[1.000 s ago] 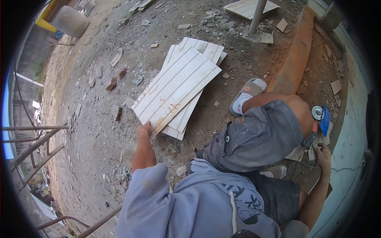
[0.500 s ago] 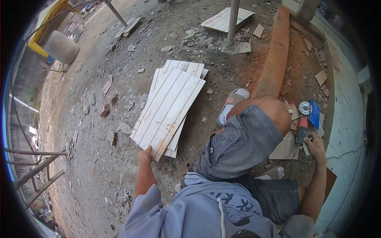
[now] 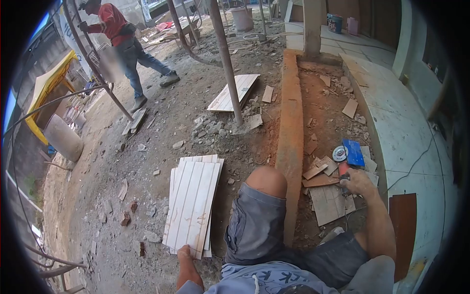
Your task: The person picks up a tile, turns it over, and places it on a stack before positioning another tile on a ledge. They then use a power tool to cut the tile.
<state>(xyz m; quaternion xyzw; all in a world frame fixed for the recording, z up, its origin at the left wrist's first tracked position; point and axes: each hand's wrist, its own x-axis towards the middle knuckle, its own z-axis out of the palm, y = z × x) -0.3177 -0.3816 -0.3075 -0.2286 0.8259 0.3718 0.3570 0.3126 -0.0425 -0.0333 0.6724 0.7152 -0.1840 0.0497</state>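
Since the earlier frame, the right hand (image 3: 361, 183) has moved from just beside the angle grinder with a red and black body (image 3: 344, 170) onto it, and the view has lifted so that a co-worker in a red top and blue jeans (image 3: 128, 51) now shows at upper left.

The right hand is curled around the grinder's body, behind the round silver metal disc (image 3: 339, 154). A flat blue rectangular sheet (image 3: 353, 153) lies just beside the disc, and square greyish-beige tile pieces (image 3: 327, 205) lie beneath and around the tool.

The left hand (image 3: 185, 254) is at the near edge of the stack of long white tiles with tan stripes (image 3: 192, 205), on the ground left of the raised knee. Its fingers are partly hidden, so I cannot tell how firmly it grips.

To hold both well, the right hand should wrap fully around the body, clear of the disc; the left should support the tiles' edge evenly, since thin slabs probably chip at corners.
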